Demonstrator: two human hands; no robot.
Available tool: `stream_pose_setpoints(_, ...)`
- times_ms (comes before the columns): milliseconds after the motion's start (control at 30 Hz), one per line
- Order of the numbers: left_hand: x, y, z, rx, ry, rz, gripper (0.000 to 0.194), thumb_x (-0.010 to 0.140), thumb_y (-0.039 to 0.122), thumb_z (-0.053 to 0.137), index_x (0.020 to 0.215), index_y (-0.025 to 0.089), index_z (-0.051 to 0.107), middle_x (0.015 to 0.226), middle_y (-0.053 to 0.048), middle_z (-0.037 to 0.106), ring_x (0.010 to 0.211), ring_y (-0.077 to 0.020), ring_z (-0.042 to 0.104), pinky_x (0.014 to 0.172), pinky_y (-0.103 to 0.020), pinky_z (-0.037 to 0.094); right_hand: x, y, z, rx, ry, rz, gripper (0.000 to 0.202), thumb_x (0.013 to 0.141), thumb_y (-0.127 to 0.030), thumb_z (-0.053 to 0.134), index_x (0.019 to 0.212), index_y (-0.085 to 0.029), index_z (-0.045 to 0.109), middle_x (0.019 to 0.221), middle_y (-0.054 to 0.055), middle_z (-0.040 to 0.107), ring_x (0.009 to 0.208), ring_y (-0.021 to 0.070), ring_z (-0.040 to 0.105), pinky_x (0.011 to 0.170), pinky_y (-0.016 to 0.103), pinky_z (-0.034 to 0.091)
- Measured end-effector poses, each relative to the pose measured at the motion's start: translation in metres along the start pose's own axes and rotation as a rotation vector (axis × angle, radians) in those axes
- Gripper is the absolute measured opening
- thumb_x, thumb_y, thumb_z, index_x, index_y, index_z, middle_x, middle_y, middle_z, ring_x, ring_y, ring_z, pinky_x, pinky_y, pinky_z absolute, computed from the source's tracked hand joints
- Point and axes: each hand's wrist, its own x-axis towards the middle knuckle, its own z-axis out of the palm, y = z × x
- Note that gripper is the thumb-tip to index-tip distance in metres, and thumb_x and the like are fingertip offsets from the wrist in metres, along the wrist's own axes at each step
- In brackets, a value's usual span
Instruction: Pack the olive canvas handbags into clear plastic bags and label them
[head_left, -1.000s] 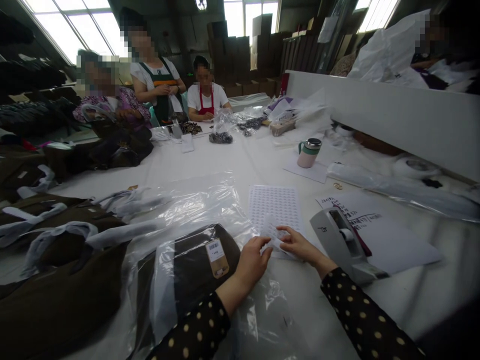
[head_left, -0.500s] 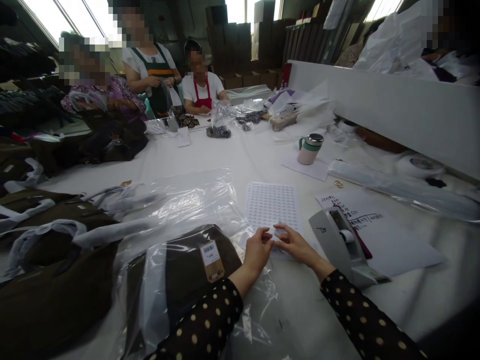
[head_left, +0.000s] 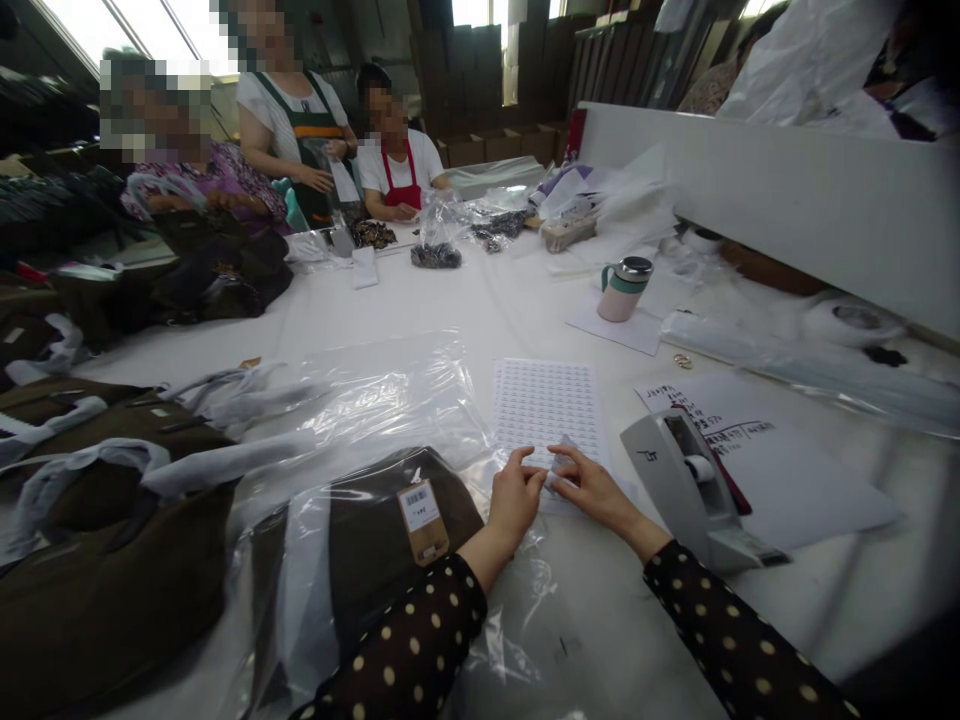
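My left hand [head_left: 516, 503] and my right hand [head_left: 592, 490] meet over the lower edge of a printed label sheet [head_left: 544, 400], thumbs and forefingers pinched. A small crumpled, translucent piece [head_left: 562, 455] shows at my right fingers. Whatever lies between the left fingertips is too small to name. Left of my hands, a dark brown bag [head_left: 367, 540] lies inside a clear plastic bag [head_left: 304, 590], with a barcoded hang tag [head_left: 422, 520] on top. To the right of my right hand stands a grey tape dispenser [head_left: 667, 480].
Several brown bags with wrapped handles [head_left: 112, 560] pile up at left. A lidded cup [head_left: 625, 290], a handwritten paper [head_left: 795, 470] and a plastic roll [head_left: 795, 370] lie at right. A white board [head_left: 750, 190] borders the table. Co-workers [head_left: 304, 150] are across it.
My hands stay nearly in place, still pinched over the label sheet, with slight finger movement. The view has tilted slightly. A co-worker's hand in the green apron has shifted.
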Motion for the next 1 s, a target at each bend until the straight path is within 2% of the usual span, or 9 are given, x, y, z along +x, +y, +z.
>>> stream_pose_setpoints(200, 0.004, -0.007, 0.0, -0.04, -0.022, -0.055, 0.043, 0.078, 0.019, 0.061, 0.118, 0.015, 0.047, 0.085, -0.006, 0.072, 0.079, -0.0169, 0.067, 0.078, -0.031, 0.05, -0.001, 0.006, 0.0, -0.014, -0.017, -0.041, 0.042, 0.078, -0.026, 0.055, 0.119, -0.022, 0.046, 0.08, -0.002, 0.066, 0.076, 0.0166, 0.06, 0.076, 0.033, 0.046)
stream_pose_setpoints(300, 0.002, -0.004, -0.001, -0.045, -0.032, -0.047, 0.047, 0.075, 0.016, 0.064, 0.118, 0.016, 0.048, 0.085, -0.005, 0.072, 0.081, -0.0167, 0.066, 0.078, -0.03, 0.05, -0.001, 0.004, 0.0, -0.012, -0.012, -0.03, 0.044, 0.078, -0.027, 0.055, 0.12, -0.022, 0.046, 0.083, -0.001, 0.066, 0.077, 0.0167, 0.06, 0.077, 0.033, 0.046)
stream_pose_setpoints(500, -0.003, 0.004, -0.003, -0.027, -0.021, -0.011, 0.041, 0.079, 0.016, 0.058, 0.118, 0.018, 0.049, 0.083, -0.004, 0.072, 0.084, -0.0184, 0.065, 0.083, -0.033, 0.047, -0.004, -0.004, 0.001, -0.074, 0.008, -0.02, 0.045, 0.078, -0.025, 0.055, 0.121, -0.023, 0.045, 0.079, -0.002, 0.066, 0.071, 0.0162, 0.059, 0.072, 0.032, 0.046)
stream_pose_setpoints(733, 0.001, -0.005, -0.002, -0.105, -0.046, -0.059, 0.041, 0.078, 0.018, 0.058, 0.118, 0.016, 0.048, 0.079, -0.004, 0.071, 0.078, -0.018, 0.066, 0.08, -0.033, 0.047, -0.006, -0.001, 0.001, -0.067, -0.027, -0.07, 0.043, 0.079, -0.023, 0.052, 0.121, -0.022, 0.043, 0.083, 0.001, 0.066, 0.079, 0.0174, 0.059, 0.079, 0.034, 0.044)
stream_pose_setpoints(900, 0.003, -0.011, -0.002, -0.2, -0.079, -0.109, 0.049, 0.071, 0.017, 0.068, 0.116, 0.017, 0.05, 0.082, -0.004, 0.072, 0.079, -0.0174, 0.066, 0.081, -0.032, 0.048, -0.007, 0.0, -0.002, -0.048, -0.047, -0.083, 0.044, 0.08, -0.023, 0.052, 0.123, -0.022, 0.042, 0.082, 0.0, 0.064, 0.078, 0.017, 0.058, 0.078, 0.035, 0.044)
stream_pose_setpoints(1000, 0.006, -0.015, -0.001, -0.265, -0.112, -0.169, 0.044, 0.068, 0.016, 0.07, 0.109, 0.014, 0.053, 0.078, -0.006, 0.072, 0.072, -0.0171, 0.066, 0.074, -0.031, 0.05, -0.009, -0.003, -0.004, -0.026, -0.079, -0.088, 0.044, 0.081, -0.022, 0.051, 0.123, -0.022, 0.041, 0.081, 0.0, 0.062, 0.077, 0.0165, 0.057, 0.078, 0.033, 0.044)
